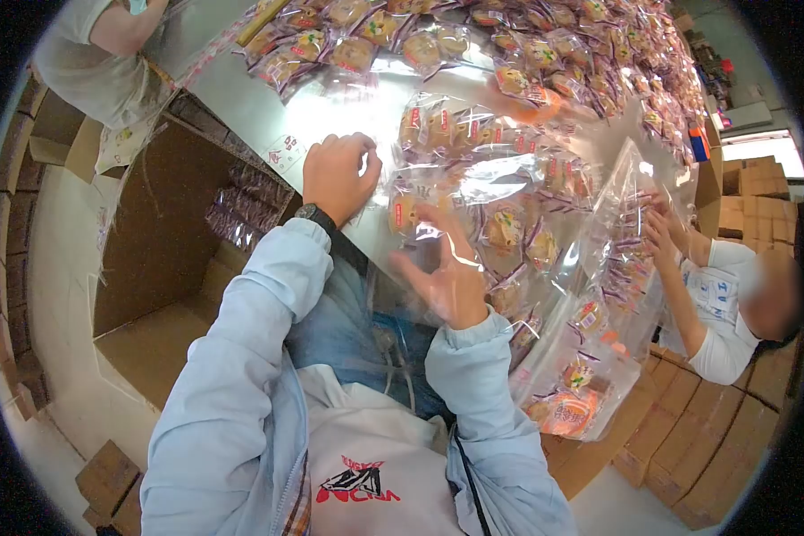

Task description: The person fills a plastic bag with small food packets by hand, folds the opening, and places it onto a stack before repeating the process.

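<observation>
A large clear plastic bag (509,170) lies on the metal table in front of me, with rows of small wrapped round pastries (502,225) in it. My left hand (338,177), with a dark watch at its wrist, is at the bag's left edge. Its fingers are curled in, and whether they pinch the film is hidden. Over the near left part of the bag, my right hand (447,277) has thumb and fingers spread. Its fingertips are close to a wrapped pastry (404,214) at the bag's left side; glare on the film hides the exact contact.
Loose wrapped pastries (590,54) are heaped across the far table. At right, a co-worker's hands (665,232) hold another filled clear bag (621,241). Flat printed bags (581,393) lie near right. An open cardboard box (156,232) stands at left, and another person (107,62) is upper left.
</observation>
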Tool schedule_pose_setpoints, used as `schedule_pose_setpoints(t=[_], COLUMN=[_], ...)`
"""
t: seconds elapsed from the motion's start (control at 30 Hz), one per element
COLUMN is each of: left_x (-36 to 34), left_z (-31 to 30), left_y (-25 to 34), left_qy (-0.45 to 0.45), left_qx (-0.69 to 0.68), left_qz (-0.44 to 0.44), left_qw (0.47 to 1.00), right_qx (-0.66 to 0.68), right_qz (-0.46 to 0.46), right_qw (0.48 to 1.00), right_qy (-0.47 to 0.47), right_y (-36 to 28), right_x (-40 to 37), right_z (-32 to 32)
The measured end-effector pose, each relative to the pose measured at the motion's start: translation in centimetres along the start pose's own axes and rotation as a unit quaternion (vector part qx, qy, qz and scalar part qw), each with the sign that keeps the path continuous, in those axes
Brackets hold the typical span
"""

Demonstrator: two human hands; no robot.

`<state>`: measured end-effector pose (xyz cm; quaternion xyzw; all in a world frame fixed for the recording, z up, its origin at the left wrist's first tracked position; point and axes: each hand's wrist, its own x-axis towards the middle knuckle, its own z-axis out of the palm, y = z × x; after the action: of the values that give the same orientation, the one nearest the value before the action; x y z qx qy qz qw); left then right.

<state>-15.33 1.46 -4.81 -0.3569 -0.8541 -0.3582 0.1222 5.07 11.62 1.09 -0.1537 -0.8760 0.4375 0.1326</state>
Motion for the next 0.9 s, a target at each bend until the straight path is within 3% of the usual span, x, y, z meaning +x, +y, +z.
schedule_pose_setpoints(t=[0.1, 0.2, 0.3, 0.4, 0.5, 0.53, 0.63, 0.67, 0.77, 0.87, 0.9], left_x=[0.0, 0.1, 0.1, 0.1, 0.1, 0.0, 0.0, 0.0, 0.0, 0.0, 0.0], left_z=[-0.1, -0.2, -0.2, -0.1, -0.1, -0.1, 0.0, 0.0, -0.1, -0.1, 0.0], left_y=[0.0, 0.0, 0.1, 0.1, -0.1, -0.1, -0.1, -0.1, 0.1, 0.1, 0.1], left_qy=[0.006, 0.002, 0.007, -0.004, -0.003, 0.002, 0.008, 0.005, 0.008, 0.014, 0.015], left_qx=[-0.006, 0.006, 0.009, 0.009, -0.004, -0.003, -0.001, 0.000, 0.001, -0.002, -0.004], left_qz=[0.005, 0.010, 0.007, -0.001, 0.003, 0.005, 0.010, 0.009, 0.007, 0.005, 0.004], left_qw=[1.000, 1.000, 1.000, 1.000, 1.000, 1.000, 1.000, 1.000, 1.000, 1.000, 1.000], right_qx=[-0.050, 0.028, -0.090, -0.061, 0.053, 0.213, 0.178, 0.102, 0.054, -0.026, 0.075], right_qz=[-0.058, -0.006, 0.039, 0.065, 0.104, 0.165, 0.144, 0.134, 0.099, 0.002, 0.022], right_qw=[0.997, 0.996, 0.994, 0.996, 0.991, 0.960, 0.961, 0.970, 0.976, 0.987, 0.982], right_qy=[0.007, 0.086, 0.046, 0.018, 0.070, 0.076, 0.155, 0.173, 0.187, 0.159, 0.173], right_y=[1.0, 2.7, 1.9, 1.6, 0.9, 0.5, 1.0, 1.1, 0.9, 1.6, 1.5], right_x=[-0.3, -0.3, -0.6, 0.4, 0.6, 0.7, 0.6, 0.6, 0.9, 0.9, 0.8], right_z=[0.4, 1.8, 1.2, 1.6, 1.8, 1.6, 1.7, 1.4, 1.3, 1.1, 1.3])
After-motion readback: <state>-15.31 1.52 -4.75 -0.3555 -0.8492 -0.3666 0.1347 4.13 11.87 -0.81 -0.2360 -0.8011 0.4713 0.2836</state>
